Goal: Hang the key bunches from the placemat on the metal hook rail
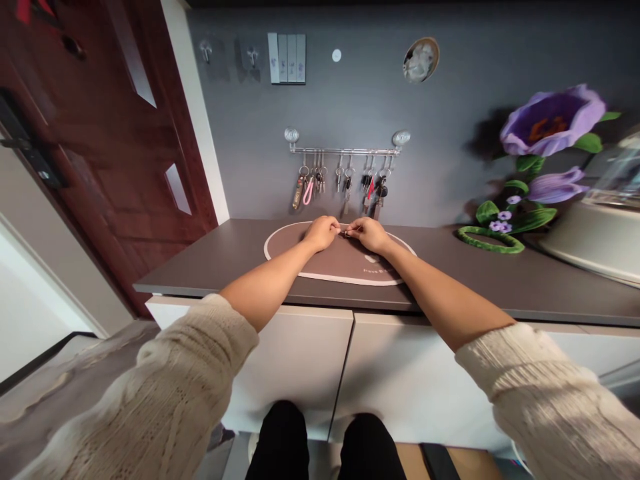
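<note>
Over a brown oval mat [327, 263] with a pale border, my left hand [323, 233] is closed in a pinch. My right hand [369, 233] faces it, thumb and fingers also pinched together. Between the fingertips shows a small metal ring [345, 233], like a key ring; fine detail is too small to make out. Just behind the hands, several bunches of keys [349, 183] hang on hooks from a clear wall rail [345, 151]. A pink loop strap [309, 192] and a brown tag [298, 193] hang at the rail's left end.
The mat lies on a dark countertop [225, 257] above white cabinet doors [285, 353]. At right stand purple fabric flowers [555, 127] with a green ring base [490, 240] and a large cream-coloured base [600, 230]. Switches [287, 59] are on the wall; a red-brown door [125, 133] stands left.
</note>
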The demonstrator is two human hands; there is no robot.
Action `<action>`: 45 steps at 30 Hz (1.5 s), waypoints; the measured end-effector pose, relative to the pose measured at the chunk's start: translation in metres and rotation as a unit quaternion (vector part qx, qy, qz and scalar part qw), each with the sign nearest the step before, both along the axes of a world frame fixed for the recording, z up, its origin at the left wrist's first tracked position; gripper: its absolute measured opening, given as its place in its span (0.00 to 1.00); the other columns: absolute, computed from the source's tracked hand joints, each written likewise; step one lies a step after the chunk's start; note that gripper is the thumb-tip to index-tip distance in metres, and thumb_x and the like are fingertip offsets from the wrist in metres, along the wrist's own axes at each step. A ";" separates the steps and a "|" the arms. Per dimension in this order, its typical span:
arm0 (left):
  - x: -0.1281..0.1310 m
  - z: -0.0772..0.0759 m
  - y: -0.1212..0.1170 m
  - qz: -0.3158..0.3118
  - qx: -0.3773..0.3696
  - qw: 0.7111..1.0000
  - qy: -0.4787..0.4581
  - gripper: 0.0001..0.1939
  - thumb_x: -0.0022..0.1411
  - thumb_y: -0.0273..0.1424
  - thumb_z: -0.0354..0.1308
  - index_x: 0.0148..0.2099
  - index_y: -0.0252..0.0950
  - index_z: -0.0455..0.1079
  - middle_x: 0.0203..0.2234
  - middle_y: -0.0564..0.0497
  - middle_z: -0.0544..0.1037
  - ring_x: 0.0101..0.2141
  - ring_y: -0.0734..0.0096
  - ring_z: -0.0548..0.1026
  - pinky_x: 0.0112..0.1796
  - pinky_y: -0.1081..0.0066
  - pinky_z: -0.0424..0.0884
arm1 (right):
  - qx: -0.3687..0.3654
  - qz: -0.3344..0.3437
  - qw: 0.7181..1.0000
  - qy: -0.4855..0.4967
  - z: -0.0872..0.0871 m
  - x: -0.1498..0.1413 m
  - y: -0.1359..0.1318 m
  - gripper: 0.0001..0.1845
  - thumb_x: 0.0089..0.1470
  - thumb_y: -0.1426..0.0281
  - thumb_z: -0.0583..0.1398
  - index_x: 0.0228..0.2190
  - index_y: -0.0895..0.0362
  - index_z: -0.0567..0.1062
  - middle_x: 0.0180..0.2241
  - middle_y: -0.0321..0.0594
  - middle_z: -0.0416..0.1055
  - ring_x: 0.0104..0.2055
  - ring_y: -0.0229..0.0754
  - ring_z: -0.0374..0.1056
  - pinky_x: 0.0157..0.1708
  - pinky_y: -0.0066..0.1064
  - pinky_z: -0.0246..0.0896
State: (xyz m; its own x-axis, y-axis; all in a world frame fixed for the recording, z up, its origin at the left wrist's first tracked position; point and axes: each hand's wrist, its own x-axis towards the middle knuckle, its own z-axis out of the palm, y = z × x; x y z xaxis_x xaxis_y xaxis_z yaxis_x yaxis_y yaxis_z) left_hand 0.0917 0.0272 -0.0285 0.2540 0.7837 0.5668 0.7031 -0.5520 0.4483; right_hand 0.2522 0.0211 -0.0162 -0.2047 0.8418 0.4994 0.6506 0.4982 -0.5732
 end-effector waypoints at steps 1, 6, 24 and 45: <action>0.000 0.000 0.000 -0.003 0.002 1.000 -0.002 0.07 0.53 0.28 0.52 0.32 0.34 0.71 0.30 0.49 0.73 0.32 0.72 0.68 0.37 0.71 0.64 | -0.009 -0.003 1.000 0.019 0.000 0.000 0.000 0.01 0.38 0.74 0.63 0.20 0.57 0.75 0.19 0.34 0.69 0.23 0.34 0.61 0.30 0.26 0.54; 0.001 0.001 0.000 -0.030 0.010 0.999 -0.019 0.08 0.54 0.31 0.52 0.33 0.34 0.70 0.30 0.49 0.73 0.32 0.71 0.68 0.36 0.71 0.63 | -0.050 0.017 0.992 0.111 -0.001 0.000 0.001 0.06 0.38 0.68 0.64 0.19 0.58 0.74 0.16 0.33 0.67 0.19 0.32 0.57 0.23 0.25 0.51; 0.003 0.009 0.000 -0.071 0.008 0.973 -0.218 0.08 0.54 0.30 0.51 0.31 0.31 0.69 0.25 0.52 0.73 0.27 0.77 0.68 0.32 0.75 0.63 | -0.107 0.153 0.934 0.305 0.003 -0.007 -0.003 0.16 0.34 0.64 0.67 0.27 0.59 0.73 0.23 0.35 0.70 0.23 0.30 0.61 0.28 0.25 0.58; 0.011 0.013 -0.018 -0.090 0.057 0.975 -0.193 0.08 0.54 0.31 0.51 0.30 0.32 0.69 0.26 0.51 0.74 0.27 0.76 0.69 0.31 0.76 0.64 | -0.062 0.172 0.935 0.305 0.004 -0.002 -0.005 0.14 0.38 0.62 0.63 0.25 0.58 0.68 0.24 0.31 0.65 0.26 0.31 0.59 0.31 0.24 0.56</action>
State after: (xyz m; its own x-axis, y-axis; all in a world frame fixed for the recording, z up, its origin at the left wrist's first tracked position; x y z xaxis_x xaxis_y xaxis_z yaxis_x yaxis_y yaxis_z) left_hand 0.1031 0.0093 -0.0151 0.1324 0.6719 0.7288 0.3817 -0.7131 0.5881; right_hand 0.2500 0.0165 -0.0121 -0.1817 0.8381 0.5143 -0.0028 0.5226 -0.8526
